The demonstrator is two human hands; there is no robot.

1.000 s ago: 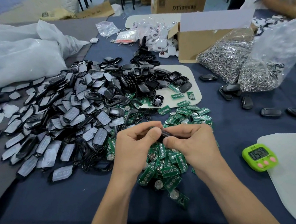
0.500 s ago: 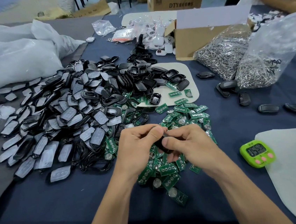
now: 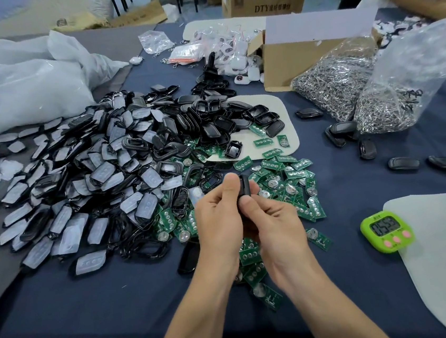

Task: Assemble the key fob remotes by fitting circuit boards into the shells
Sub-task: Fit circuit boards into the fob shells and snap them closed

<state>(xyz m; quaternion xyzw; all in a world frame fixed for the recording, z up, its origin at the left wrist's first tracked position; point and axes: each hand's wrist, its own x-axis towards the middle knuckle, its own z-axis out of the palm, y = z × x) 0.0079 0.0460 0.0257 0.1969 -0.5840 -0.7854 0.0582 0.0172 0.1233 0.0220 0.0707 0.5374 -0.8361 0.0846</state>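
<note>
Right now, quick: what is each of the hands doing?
Left hand: closed, gripping the black shell.
Right hand: closed, pinching the same shell.

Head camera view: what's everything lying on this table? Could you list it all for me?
shells: big pile, black with pale grey pads, left and centre.
circuit boards: heap, green, centre, beneath the hands.
held shell: one, black, between both hands.
loose fobs: several, black, right of the heap.
timer: one, lime green, near right.
bags of metal parts: two, silvery, far right.
cardboard box: one, brown, open, far centre.
plastic sack: one, whitish, far left.
table: one, dark blue cover.
left hand: one, grips the held shell.
right hand: one, grips the held shell.
</note>
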